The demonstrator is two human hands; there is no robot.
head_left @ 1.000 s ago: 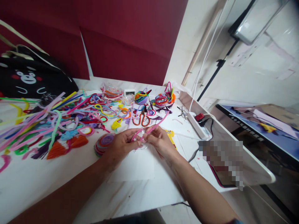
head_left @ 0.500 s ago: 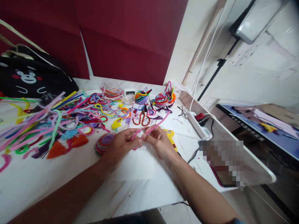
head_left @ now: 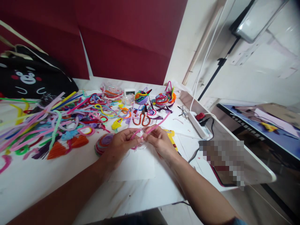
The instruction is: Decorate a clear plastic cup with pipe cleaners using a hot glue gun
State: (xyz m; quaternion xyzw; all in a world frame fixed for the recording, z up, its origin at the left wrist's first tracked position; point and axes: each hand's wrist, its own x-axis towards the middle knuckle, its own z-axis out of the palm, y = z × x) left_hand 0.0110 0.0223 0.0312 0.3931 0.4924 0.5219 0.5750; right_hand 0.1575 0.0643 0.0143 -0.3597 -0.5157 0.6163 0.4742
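A pink pipe cleaner (head_left: 161, 120) runs between my two hands, its free end sticking up to the right. My left hand (head_left: 124, 140) pinches it together with a clear plastic piece (head_left: 143, 145), mostly covered by my fingers. The fingers of my right hand (head_left: 157, 139) close on the pipe cleaner just above that piece. Beside my left wrist sits a ball wrapped in coloured pipe cleaners (head_left: 103, 144). Beneath both hands lies a white sheet of paper (head_left: 138, 170). Orange-handled scissors (head_left: 142, 119) rest just beyond my fingers.
A heap of pipe cleaners (head_left: 63, 122) covers the left side. Decorated balls (head_left: 142, 97) stand at the back near a small white digital display (head_left: 129, 92). A yellow glue gun (head_left: 172, 139) lies right of my hands, with a power strip (head_left: 199, 125) beyond. A black bag (head_left: 35, 75) stands back left.
Both hands stay nearly in place, still working at the pink pipe cleaner. My left fingers have shifted slightly, and a little more of the clear piece shows.
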